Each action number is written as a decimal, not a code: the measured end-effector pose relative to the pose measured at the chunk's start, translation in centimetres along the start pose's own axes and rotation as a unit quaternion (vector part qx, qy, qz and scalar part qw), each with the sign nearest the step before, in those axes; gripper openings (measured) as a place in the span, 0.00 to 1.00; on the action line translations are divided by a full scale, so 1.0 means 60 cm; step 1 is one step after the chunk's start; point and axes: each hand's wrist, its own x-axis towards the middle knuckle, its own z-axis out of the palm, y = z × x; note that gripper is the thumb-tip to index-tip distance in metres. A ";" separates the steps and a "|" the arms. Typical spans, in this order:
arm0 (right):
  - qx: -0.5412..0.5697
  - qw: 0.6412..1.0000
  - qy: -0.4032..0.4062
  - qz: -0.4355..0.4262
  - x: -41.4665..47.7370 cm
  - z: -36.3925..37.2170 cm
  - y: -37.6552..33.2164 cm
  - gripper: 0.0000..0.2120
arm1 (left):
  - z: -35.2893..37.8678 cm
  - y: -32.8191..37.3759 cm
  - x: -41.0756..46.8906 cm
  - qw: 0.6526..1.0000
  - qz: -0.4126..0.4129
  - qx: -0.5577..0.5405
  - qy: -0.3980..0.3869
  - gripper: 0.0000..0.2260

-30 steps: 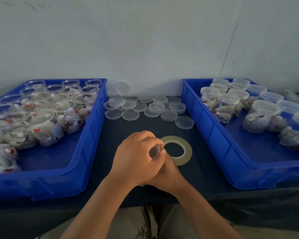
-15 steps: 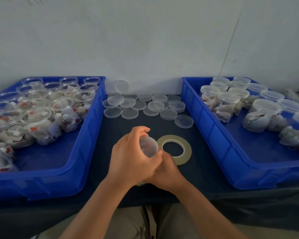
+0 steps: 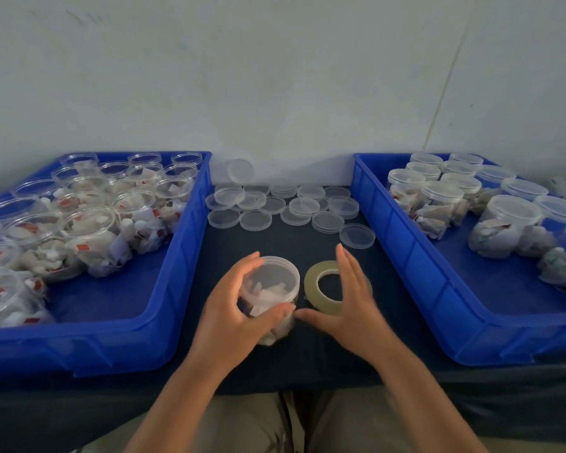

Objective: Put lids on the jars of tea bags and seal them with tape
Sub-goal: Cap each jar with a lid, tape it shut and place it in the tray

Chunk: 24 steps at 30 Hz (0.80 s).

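Dark cloth over the table point(image 3: 275, 364), and right at the near edge both bare forearms come in from below. The left hand point(image 3: 232, 315) has the jar point(image 3: 270, 289): fingers curled round the far side, thumb wrapped across the near side, a firm grip on the clear wall. It's a jar of tea bags, white sachets visible through the plastic, and it looks to be wearing its lid, sitting at centre table between the two bins.

Just to its right, the right hand point(image 3: 350, 308) is spread flat, with the fingers straight and close together and the thumb stretched out toward the jar. It hangs over the tape roll point(image 3: 311, 286), covering the roll's right side; whether the palm actually touches the roll, I can't tell. The roll lies flat on the cloth, just beside the jar.

Flanking all this are two blue bins. The left bin point(image 3: 183, 273) is packed with open jars point(image 3: 89, 230) stuffed with tea bags. The right bin point(image 3: 406, 256) holds lidded jars point(image 3: 441, 204), standing in rows toward the back.

Further out, between the bins, loose lids point(image 3: 275, 207) are scattered and overlapping on the cloth. One lid point(image 3: 356, 236) sits apart nearest the hands, and another point(image 3: 240, 170) leans against the pale wall point(image 3: 275, 76) behind.
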 end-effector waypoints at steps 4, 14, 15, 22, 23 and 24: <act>-0.249 0.966 -0.070 -0.009 0.012 -0.037 0.027 0.41 | -0.003 -0.009 0.017 1.000 -0.012 -0.004 -0.021 0.35; -0.048 0.999 -0.013 0.001 -0.043 -0.075 -0.003 0.10 | -0.020 -0.009 0.038 0.996 -0.018 0.064 -0.058 0.38; -0.025 1.000 0.003 -0.013 -0.053 -0.074 -0.013 0.12 | -0.025 -0.002 0.038 0.994 -0.013 0.103 -0.045 0.42; 0.015 0.996 0.038 -0.082 -0.103 -0.055 -0.074 0.10 | 0.003 0.114 -0.005 0.992 0.094 0.070 0.039 0.27; 0.018 0.994 0.045 -0.096 -0.107 -0.052 -0.082 0.10 | 0.011 0.125 -0.011 0.994 0.092 0.054 0.033 0.26; 0.022 0.993 0.053 -0.106 -0.110 -0.050 -0.089 0.10 | 0.017 0.133 -0.017 0.994 0.094 0.041 0.041 0.23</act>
